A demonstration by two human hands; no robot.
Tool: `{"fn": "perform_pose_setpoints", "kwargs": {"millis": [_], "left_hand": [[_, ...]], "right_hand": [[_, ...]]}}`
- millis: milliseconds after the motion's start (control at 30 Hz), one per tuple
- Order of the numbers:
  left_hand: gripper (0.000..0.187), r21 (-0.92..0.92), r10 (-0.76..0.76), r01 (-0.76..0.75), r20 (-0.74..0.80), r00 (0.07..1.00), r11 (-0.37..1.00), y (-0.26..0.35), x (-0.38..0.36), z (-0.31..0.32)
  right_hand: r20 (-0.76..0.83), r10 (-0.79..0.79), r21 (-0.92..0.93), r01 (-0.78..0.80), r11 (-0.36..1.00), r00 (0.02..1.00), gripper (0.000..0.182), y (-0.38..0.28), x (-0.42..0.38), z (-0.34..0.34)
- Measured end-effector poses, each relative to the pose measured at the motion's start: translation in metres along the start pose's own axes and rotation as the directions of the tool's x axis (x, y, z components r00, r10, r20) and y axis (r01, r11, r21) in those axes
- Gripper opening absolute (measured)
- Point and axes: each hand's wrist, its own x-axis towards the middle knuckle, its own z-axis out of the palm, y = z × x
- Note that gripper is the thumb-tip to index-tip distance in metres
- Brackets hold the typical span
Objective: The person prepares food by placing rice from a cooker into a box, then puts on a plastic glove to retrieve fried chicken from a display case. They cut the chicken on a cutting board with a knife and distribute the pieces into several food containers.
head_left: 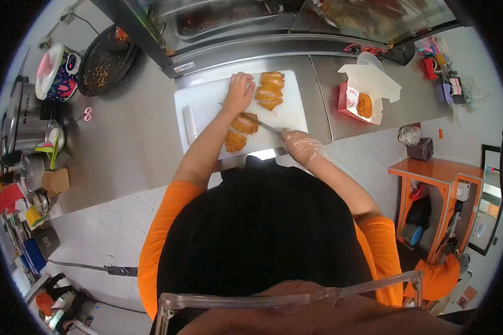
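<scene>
My right hand [300, 146], in a clear plastic glove, grips a knife [269, 127] low over the cutting board's right part. The blade reaches left to a breaded fried chicken piece [244, 124]. Another fried chicken piece [235, 141] lies just below it. My left hand [241, 92] is bare, over the white cutting board [209, 95], its fingers loosely bent with nothing visible in them. To its right is a row of sliced fried chicken [270, 90]. A long pale bar-shaped item [190, 124] lies along the board's left side.
Right of the board stands an open red-and-white takeaway box [349, 100] with fried chicken [364, 105] inside. A glass display case [296, 33] borders the counter's back. Pink-handled scissors [88, 114], a black pan [103, 64] and a rice cooker [57, 72] are at left.
</scene>
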Motion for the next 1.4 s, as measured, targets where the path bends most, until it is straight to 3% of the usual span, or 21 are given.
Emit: {"fn": "perform_pose_setpoints", "kwargs": {"millis": [33,167,267,367,400,467,533,600,700,800,1000,1100,1200,1400], "left_hand": [[0.014,0.028,0.002,-0.002,0.022,1.000,1.000,0.003,0.003,-0.002],[0.014,0.071,0.060,-0.066,0.092,0.994,0.995,0.006,0.011,-0.006],[0.016,0.054,0.108,-0.104,-0.070,0.992,0.993,0.017,0.014,-0.025],[0.016,0.041,0.059,-0.055,-0.090,0.994,0.998,0.056,0.008,-0.060],[0.015,0.062,0.053,-0.050,-0.060,0.997,0.997,0.057,-0.003,-0.062],[0.015,0.056,-0.016,0.018,-0.038,0.999,0.998,0.043,-0.034,-0.053],[0.015,0.060,-0.071,0.072,-0.030,0.997,0.996,0.034,-0.044,-0.051],[0.016,0.067,-0.118,0.119,-0.026,0.993,0.991,0.031,-0.049,-0.052],[0.016,0.121,-0.083,0.082,0.007,0.997,0.989,0.032,-0.051,-0.055],[0.016,0.106,-0.036,0.039,-0.035,0.999,0.994,0.032,-0.044,-0.058],[0.016,0.095,-0.030,0.044,-0.143,0.989,0.994,0.041,-0.051,-0.061],[0.017,0.107,-0.091,0.105,-0.127,0.988,0.989,0.039,-0.058,-0.061],[0.019,0.168,-0.019,0.018,0.003,1.000,0.986,0.046,-0.055,-0.060],[0.020,0.121,-0.072,0.072,-0.006,0.997,0.990,0.040,-0.053,-0.061]], "right_hand": [[-0.006,0.008,-0.003,-0.008,1.000,1.000,0.022,0.011,0.010,0.025],[-0.070,-0.018,-0.040,0.015,0.999,0.997,0.022,0.019,0.019,0.023],[-0.120,-0.057,0.024,0.061,0.998,0.991,0.020,-0.008,-0.010,-0.026],[-0.052,-0.094,0.027,0.095,0.995,0.994,0.019,-0.025,-0.034,-0.030],[0.060,-0.029,0.099,0.023,0.995,0.998,0.018,-0.037,-0.039,-0.039],[0.090,-0.027,-0.028,0.030,0.999,0.996,0.018,-0.025,-0.029,-0.001],[0.117,-0.037,-0.037,0.042,0.998,0.992,0.018,-0.023,-0.020,0.010],[0.149,-0.054,0.081,0.042,0.996,0.987,0.019,-0.029,-0.015,0.007],[0.077,-0.118,0.154,0.105,0.983,0.990,0.021,-0.027,-0.014,0.022],[0.086,-0.073,0.069,0.067,0.995,0.994,0.021,-0.018,-0.001,0.032],[0.250,0.000,0.041,-0.011,0.999,0.968,0.023,-0.044,-0.030,-0.009],[0.124,-0.108,0.156,0.088,0.984,0.986,0.023,-0.045,-0.029,0.000],[0.173,-0.093,0.074,0.081,0.994,0.980,0.025,-0.019,-0.011,0.052],[0.137,-0.082,0.170,0.058,0.984,0.987,0.025,-0.015,0.000,0.057]]}}
